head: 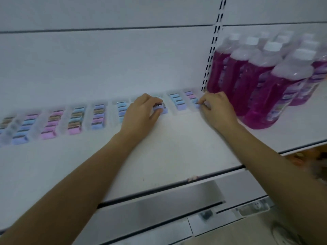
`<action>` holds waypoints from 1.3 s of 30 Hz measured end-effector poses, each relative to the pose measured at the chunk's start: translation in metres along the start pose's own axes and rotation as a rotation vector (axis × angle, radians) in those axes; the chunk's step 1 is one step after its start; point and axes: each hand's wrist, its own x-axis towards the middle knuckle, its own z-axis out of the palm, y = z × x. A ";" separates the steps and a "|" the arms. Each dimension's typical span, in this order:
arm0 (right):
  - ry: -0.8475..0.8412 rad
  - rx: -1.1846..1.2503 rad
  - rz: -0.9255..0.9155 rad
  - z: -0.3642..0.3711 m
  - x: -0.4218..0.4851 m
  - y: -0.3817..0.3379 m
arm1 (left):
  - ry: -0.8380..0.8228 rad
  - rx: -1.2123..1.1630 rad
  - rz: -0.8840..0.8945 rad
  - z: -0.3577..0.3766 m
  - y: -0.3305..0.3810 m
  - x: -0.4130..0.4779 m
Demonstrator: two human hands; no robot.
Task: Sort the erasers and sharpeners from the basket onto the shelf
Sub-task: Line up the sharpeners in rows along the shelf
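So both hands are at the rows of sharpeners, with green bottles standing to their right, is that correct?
Not quite: the head view shows the bottles are purple-pink, not green. The left hand and right hand are at the rows of sharpeners.

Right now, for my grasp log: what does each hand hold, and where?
The left hand grips a purple sharpener by its sides; the right hand seems to pinch a blue sharpener at its near end.

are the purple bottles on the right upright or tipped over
Upright: the purple bottles stand on their bases on the shelf, white caps pointing up; none lies on its side.
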 end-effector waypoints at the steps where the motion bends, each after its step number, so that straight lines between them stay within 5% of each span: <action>1: -0.007 0.003 -0.007 0.001 0.001 0.002 | 0.001 0.007 -0.001 0.001 0.001 -0.001; 21: 0.139 0.015 -0.191 0.004 0.002 -0.006 | 0.181 -0.020 -0.100 -0.044 -0.018 -0.020; 29: -0.024 0.174 -0.483 0.043 -0.009 -0.095 | 0.020 0.114 -0.002 -0.061 -0.045 -0.039; 39: -0.033 0.159 -0.650 0.061 -0.022 -0.101 | -0.038 0.284 0.039 -0.061 -0.043 -0.043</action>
